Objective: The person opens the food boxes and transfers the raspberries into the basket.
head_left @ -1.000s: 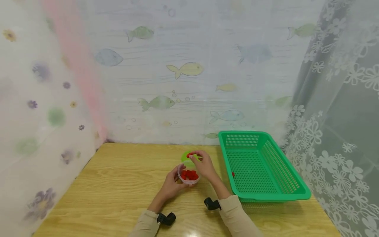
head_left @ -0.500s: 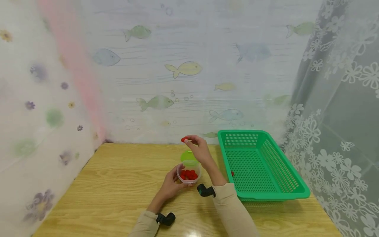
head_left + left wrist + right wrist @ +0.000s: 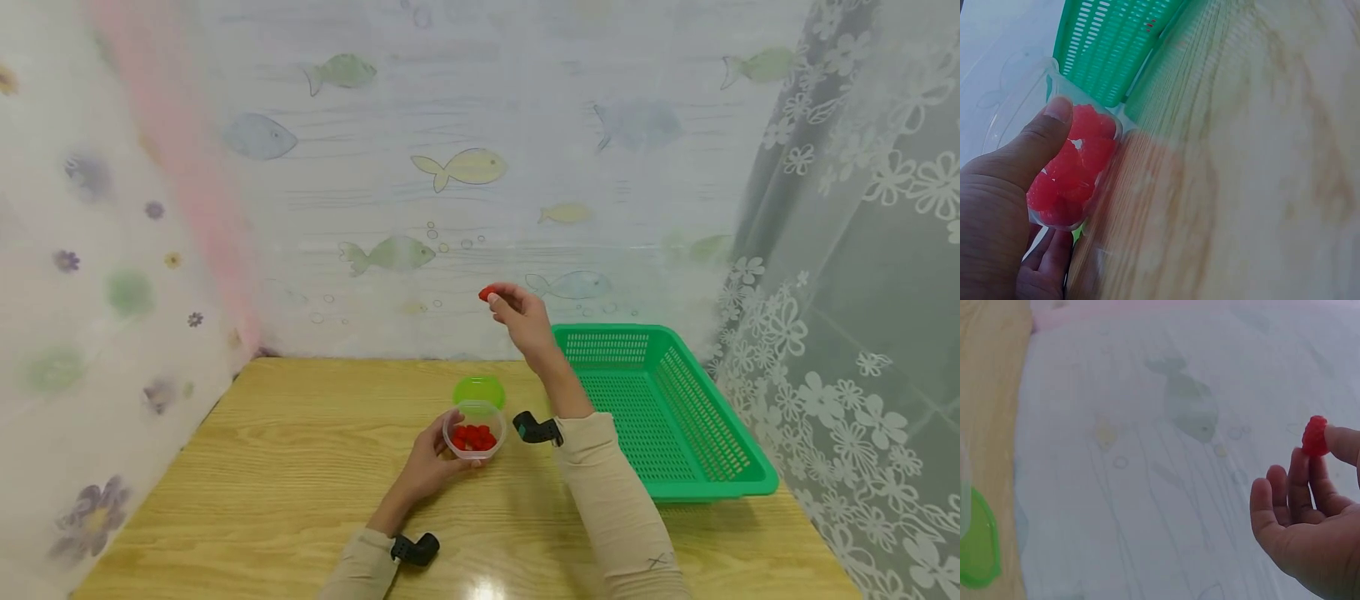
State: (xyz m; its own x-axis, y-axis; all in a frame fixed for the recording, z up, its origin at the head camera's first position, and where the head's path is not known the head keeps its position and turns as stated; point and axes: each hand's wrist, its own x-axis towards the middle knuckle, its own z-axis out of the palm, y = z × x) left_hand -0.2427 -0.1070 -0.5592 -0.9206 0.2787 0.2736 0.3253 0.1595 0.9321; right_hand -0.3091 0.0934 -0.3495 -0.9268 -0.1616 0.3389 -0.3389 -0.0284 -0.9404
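- Fish-printed sheeting [image 3: 480, 217] along the back, lacy flowered curtain [image 3: 847, 333] off to the right, pale wood-grain table [image 3: 315, 433] below.
- Now to the clear tub [image 3: 476, 455]: open at the top, with a heap of red berries [image 3: 473, 437] at the bottom, packed close together and plain to see through the wall.
- Firm hold on that tub by the left hand [image 3: 430, 463], thumb along the near side, other fingers reaching round the back and underneath; hard to tell whether quite touching the wood.
- And up high, well above the table, one single berry [image 3: 487, 293] in a narrow pinch between thumb and fingertips of the right hand [image 3: 527, 325], clear of tub and basket alike.
- Just behind the tub, a lime-green disc [image 3: 478, 386] on the tabletop.
- Over to the right, the big green basket [image 3: 637, 408], slotted sides, partly behind the right forearm; small red specks at the slots in the left wrist view, too small to identify.
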